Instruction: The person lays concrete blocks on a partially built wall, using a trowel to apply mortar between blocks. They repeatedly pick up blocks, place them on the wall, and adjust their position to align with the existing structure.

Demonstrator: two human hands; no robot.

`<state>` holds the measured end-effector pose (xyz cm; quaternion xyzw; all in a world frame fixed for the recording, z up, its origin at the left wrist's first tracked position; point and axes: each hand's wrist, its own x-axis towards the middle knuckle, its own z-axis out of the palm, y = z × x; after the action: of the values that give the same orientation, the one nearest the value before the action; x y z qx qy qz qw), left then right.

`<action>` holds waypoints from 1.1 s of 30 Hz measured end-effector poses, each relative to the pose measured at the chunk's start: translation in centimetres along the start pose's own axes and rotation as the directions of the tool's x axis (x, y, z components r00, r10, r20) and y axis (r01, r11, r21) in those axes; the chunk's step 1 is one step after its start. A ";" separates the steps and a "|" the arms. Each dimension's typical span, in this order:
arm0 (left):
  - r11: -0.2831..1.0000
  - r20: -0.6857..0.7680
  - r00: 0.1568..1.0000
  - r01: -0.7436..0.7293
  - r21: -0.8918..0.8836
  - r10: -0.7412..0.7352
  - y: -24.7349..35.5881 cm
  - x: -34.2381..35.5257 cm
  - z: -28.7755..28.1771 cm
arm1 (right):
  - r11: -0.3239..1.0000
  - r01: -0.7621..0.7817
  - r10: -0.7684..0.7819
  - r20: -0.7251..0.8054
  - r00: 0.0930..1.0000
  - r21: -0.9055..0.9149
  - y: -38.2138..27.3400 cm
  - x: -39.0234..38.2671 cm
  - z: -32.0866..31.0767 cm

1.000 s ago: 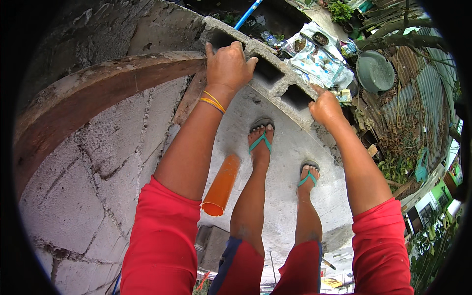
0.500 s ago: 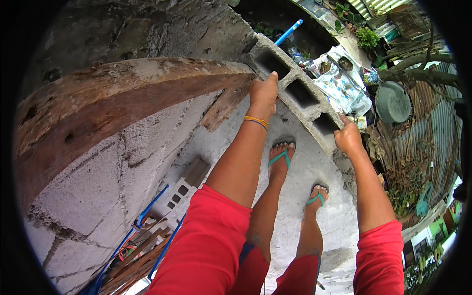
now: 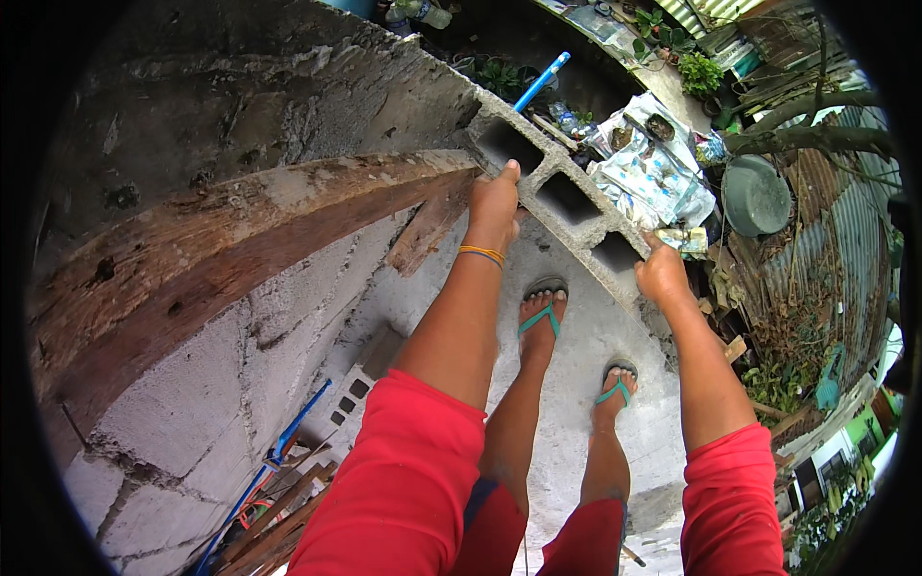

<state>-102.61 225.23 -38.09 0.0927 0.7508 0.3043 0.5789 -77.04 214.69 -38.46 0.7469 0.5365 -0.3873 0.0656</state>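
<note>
A grey concrete hollow block [image 3: 597, 226], three openings upward, lies diagonally at the top of a wall corner, beside the end of a weathered wooden beam [image 3: 173, 240]. My left hand [image 3: 495, 202] grips its near edge by the upper-left opening, thumb on top. My right hand [image 3: 658, 274] holds its lower-right end. Part of each hand's fingers is hidden. Below, my feet in green-strapped flip-flops [image 3: 543, 317] stand on grey concrete.
Cracked pale wall [image 3: 173, 384] fills the lower left, near more blocks [image 3: 351, 394] and blue pipes [image 3: 298, 422]. Beyond the held block are a short blue pipe [image 3: 541, 82], a white sheet [image 3: 648, 187], a grey-green basin [image 3: 756, 195], tree branches [image 3: 807, 139] and corrugated metal [image 3: 855, 202].
My left hand has shifted from over the block's upper end to its near edge. The block appears lower and further right. The orange pipe seen earlier is out of sight.
</note>
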 end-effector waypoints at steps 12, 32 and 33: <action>0.986 0.214 0.968 0.151 -0.072 -0.133 0.4 0.4 -0.6 | 0.995 0.086 -0.087 0.018 0.996 0.053 1.6 0.2 0.5; 0.993 0.153 0.982 0.111 -0.023 -0.107 -0.9 -0.6 0.2 | 0.990 0.133 -0.135 0.056 0.989 0.036 3.1 0.4 0.6; 0.993 0.151 0.983 0.112 -0.023 -0.107 -0.8 -0.6 0.2 | 0.990 0.140 -0.141 0.045 0.989 0.029 3.0 0.5 0.6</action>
<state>-102.06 224.32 -38.07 0.0648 0.7042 0.2758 0.6510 -74.72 213.46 -40.17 0.6987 0.5811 -0.4153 0.0412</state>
